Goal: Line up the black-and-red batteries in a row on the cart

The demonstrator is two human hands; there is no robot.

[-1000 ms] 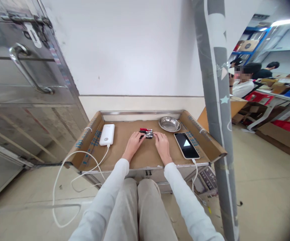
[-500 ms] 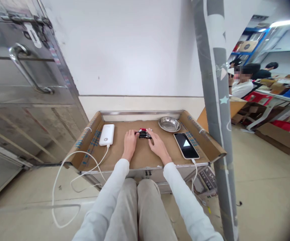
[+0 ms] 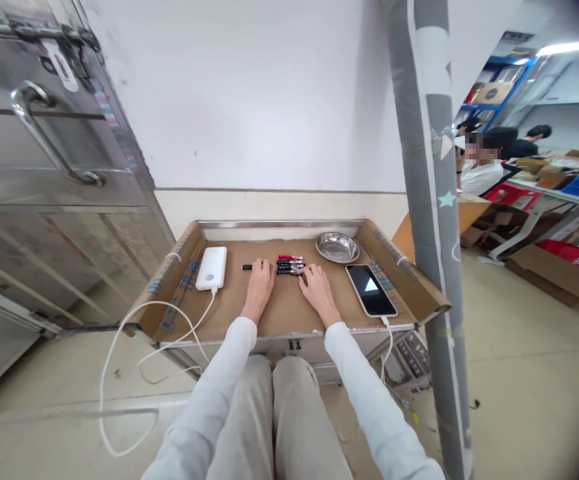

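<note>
Several short pens lie side by side in a row on the brown cardboard-covered tabletop: a red pen at the far side and black pens nearer me, with silvery parts. My left hand is left of the row, fingers closed over another black pen whose dark end sticks out to the left. The rest of that pen is hidden under the fingers. At the row's right end, my right hand rests with fingers bent and slightly apart, fingertips beside the nearest black pen and perhaps touching it.
A white power bank with a cable lies at the left. A round metal dish stands back right, with a phone on a white cable before it. Cardboard side walls edge the table; a grey wrapped pole rises at the right.
My left hand has moved slightly left from the row, and a black pen end now shows beyond it. My right hand has drawn back from over the pens to their right end.
</note>
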